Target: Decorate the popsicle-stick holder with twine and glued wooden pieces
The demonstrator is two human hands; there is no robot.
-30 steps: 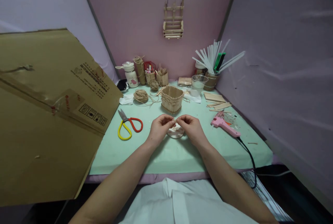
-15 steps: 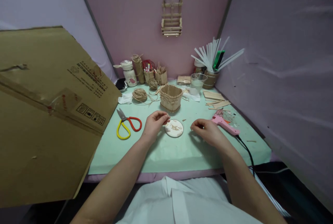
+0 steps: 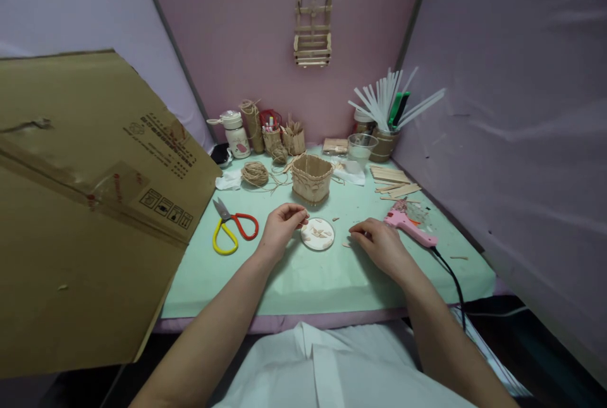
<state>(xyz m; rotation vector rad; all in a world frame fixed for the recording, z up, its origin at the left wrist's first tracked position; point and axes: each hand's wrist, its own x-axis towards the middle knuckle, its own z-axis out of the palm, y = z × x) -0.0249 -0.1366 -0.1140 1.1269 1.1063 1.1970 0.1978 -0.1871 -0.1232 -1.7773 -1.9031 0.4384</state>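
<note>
Find closest in a white garment (image 3: 303, 373), then the front stretch of a mint-green cloth (image 3: 294, 288) over the table; on the left, a big leaning sheet of cardboard (image 3: 114, 237); above the cloth, two bare hands, well apart from each other; the left hand (image 3: 283, 228) just beside a white disc (image 3: 313, 243), with fingertips bunched close at its upper left rim; cannot tell of any scrap between them; the right hand (image 3: 379, 243) well to the other side, palm down, fingers curled, near a thin wooden sliver (image 3: 346, 245); cannot tell of touch or grip there; on the disc, lying flat between the hands, small pale wooden pieces (image 3: 318, 231), some clustered mid-face, others near the rim; left of the left hand, scissors (image 3: 229, 216) with one yellow and one red handle; past the right hand, a pink glue gun (image 3: 408, 228) with a black cord (image 3: 448, 274); just behind the disc, an upright wooden basket (image 3: 310, 188); farther back, a twine ball (image 3: 255, 173), loose flat sticks (image 3: 396, 184), a clear cup (image 3: 359, 154), a white bottle (image 3: 238, 143) and a brown pot (image 3: 383, 147) of white rods (image 3: 378, 104); farthest, against the pink wall (image 3: 237, 47), a hanging wooden rack (image 3: 313, 49).
</note>
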